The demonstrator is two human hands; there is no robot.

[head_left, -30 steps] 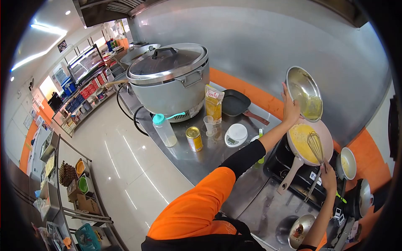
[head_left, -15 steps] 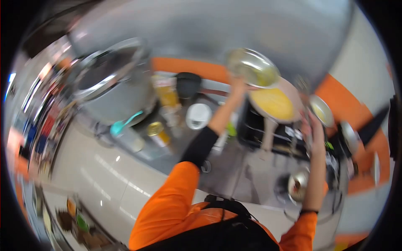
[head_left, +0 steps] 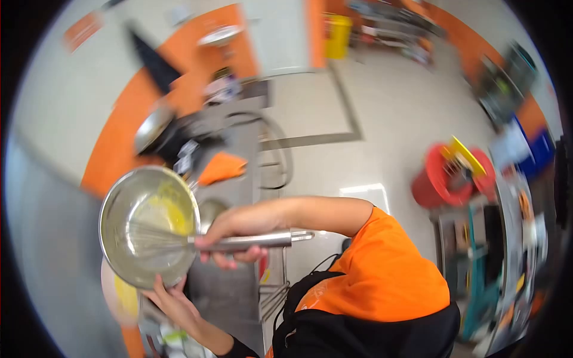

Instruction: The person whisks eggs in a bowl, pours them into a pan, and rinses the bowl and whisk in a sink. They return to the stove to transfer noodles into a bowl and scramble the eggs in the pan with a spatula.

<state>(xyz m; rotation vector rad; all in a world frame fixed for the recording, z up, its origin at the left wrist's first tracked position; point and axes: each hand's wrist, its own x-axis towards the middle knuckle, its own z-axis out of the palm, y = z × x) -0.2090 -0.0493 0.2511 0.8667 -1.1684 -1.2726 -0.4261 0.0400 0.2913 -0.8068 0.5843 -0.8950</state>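
Observation:
My left hand [head_left: 174, 303] grips the lower rim of a steel mixing bowl [head_left: 128, 203], which is tilted so its inside faces me. Yellow batter residue [head_left: 174, 210] clings to its inner wall. In my right hand [head_left: 233, 230] is a balloon whisk, closed around its metal handle [head_left: 268, 240]; the blurred wires [head_left: 146, 240] reach into the bowl. Below the bowl, a pale pan [head_left: 110, 286] with a yellow layer [head_left: 126, 298] shows only in part.
An orange cloth [head_left: 222, 168] lies on the steel counter [head_left: 233, 292]. Beyond the bowl, a shiny round lid or pan [head_left: 154, 128] stands by the orange-striped wall. Red bins [head_left: 436, 179] and a shelf rack [head_left: 477, 268] stand to the right across the tiled floor.
The view has swung to the right. My left hand has brought the bowl from above the pan toward the right side, and the whisk in my right hand is now inside the bowl.

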